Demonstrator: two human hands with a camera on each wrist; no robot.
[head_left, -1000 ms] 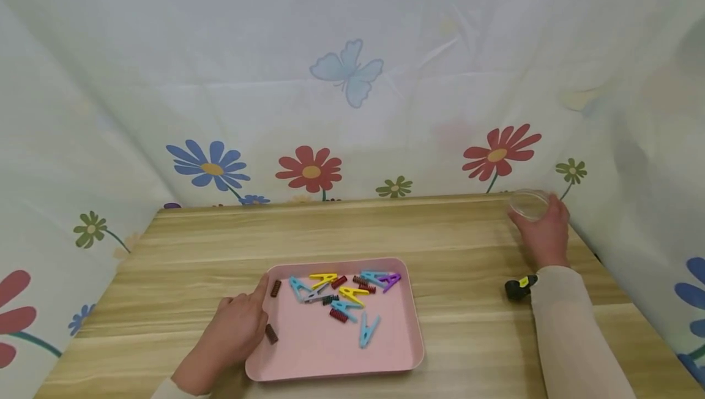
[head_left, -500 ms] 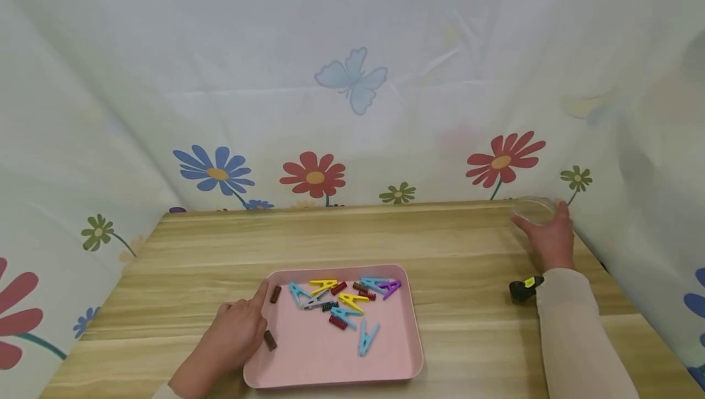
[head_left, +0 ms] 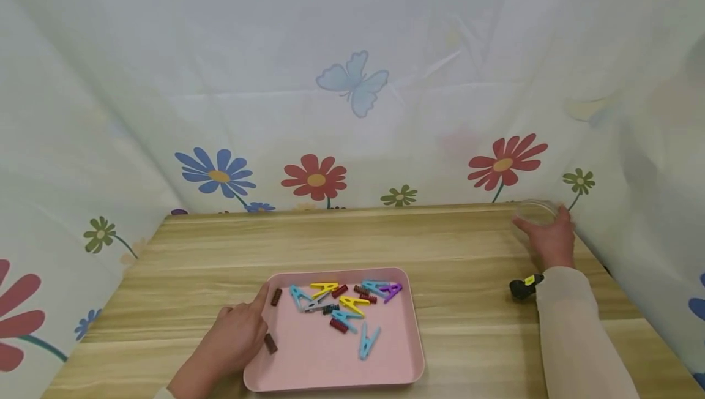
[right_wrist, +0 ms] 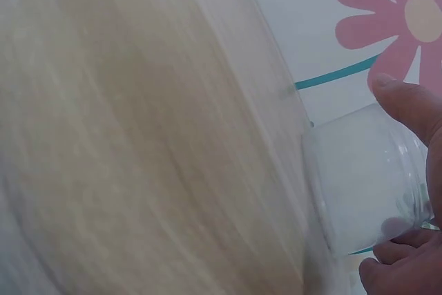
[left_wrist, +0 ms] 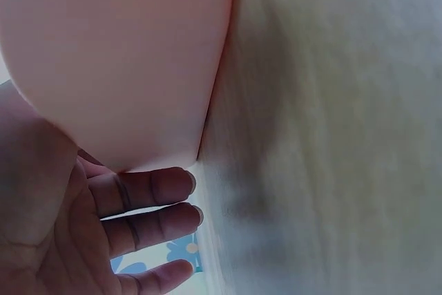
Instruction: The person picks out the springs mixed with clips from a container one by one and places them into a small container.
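My left hand (head_left: pixel 234 338) rests against the left side of a pink tray (head_left: pixel 380 368), index finger along its rim. In the left wrist view its other fingers (left_wrist: pixel 148 229) lie fairly straight at the tray's outer wall (left_wrist: pixel 131 53). Inside the tray lie several clothespins: yellow (head_left: pixel 352 305), light blue (head_left: pixel 368 343), grey (head_left: pixel 317 306) and purple (head_left: pixel 392 290). Among them are small ribbed coils, dark red (head_left: pixel 339 326) and brown (head_left: pixel 276 297). At the table's far right corner my right hand (head_left: pixel 552 238) grips a clear round jar (right_wrist: pixel 359 174), thumb and fingers on opposite sides.
The wood-grain table (head_left: pixel 462 338) ends at a flowered white curtain (head_left: pixel 248 111) at the back and sides. A black wrist camera (head_left: pixel 523 289) with a yellow mark sits at the right sleeve (head_left: pixel 573 325).
The head view has tilted slightly, so everything sits a little lower. My right hand stays round the jar at the far right corner; my left hand remains at the tray's side.
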